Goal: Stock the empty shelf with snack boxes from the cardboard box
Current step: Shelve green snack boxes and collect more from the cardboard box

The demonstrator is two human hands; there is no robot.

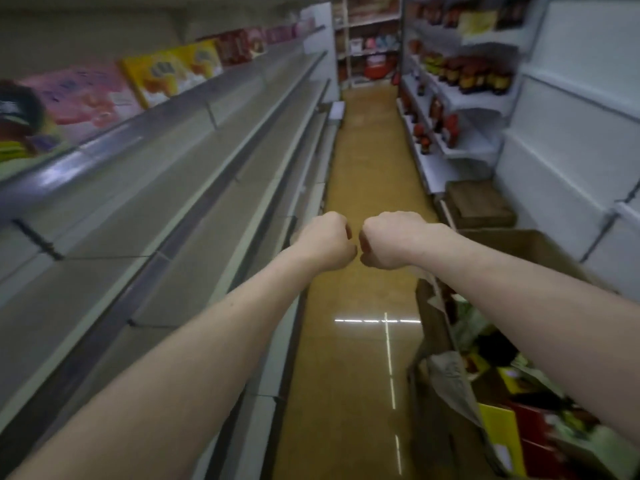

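Observation:
Both my arms stretch straight out over the aisle. My left hand [325, 240] and my right hand [388, 240] are curled into fists that hold nothing, knuckles nearly touching. An open cardboard box [433, 327] stands on the floor at my lower right, with yellow, red and green snack boxes [502, 427] inside. On my left run long grey shelves [194, 188] with nothing on them. The shelf above them carries pink and yellow snack boxes [173, 71] standing in a row.
A tan floor [363, 188] runs down the narrow aisle between the shelving. White shelves on the right hold dark bottles [478, 77]. A brown crate [479, 206] sits on the floor beyond the cardboard box. More stocked shelves [374, 39] close the far end.

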